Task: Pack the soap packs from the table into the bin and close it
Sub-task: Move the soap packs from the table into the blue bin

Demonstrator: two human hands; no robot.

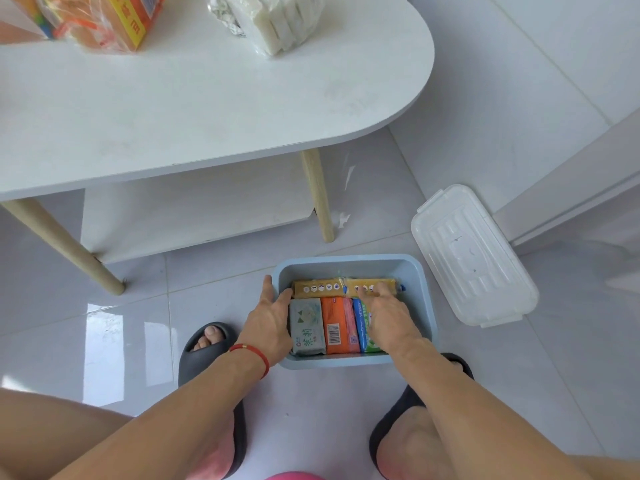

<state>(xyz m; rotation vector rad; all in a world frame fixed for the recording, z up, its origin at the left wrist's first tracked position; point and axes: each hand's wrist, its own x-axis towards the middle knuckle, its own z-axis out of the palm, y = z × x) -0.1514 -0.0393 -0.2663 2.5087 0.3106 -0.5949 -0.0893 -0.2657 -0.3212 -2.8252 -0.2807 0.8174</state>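
A light-blue bin [412, 268] stands open on the floor between my feet. Inside lie a grey soap pack [306, 325], an orange pack [335, 323], a blue-green pack [362, 327] and two yellow packs [318, 288] along the far wall. My left hand [272, 318] grips the bin's left rim, thumb outside. My right hand [388, 313] rests flat, fingers spread, on the packs at the right inside the bin. On the white table [207, 109], an orange soap bundle [114, 22] and a clear bundle of white soap bars [277, 19] lie at the far edge.
The bin's translucent white lid [474, 258] lies on the tiles to the right of the bin. A wooden table leg [318, 195] stands just beyond the bin, another at the left. My feet in dark slippers [207, 341] flank the bin.
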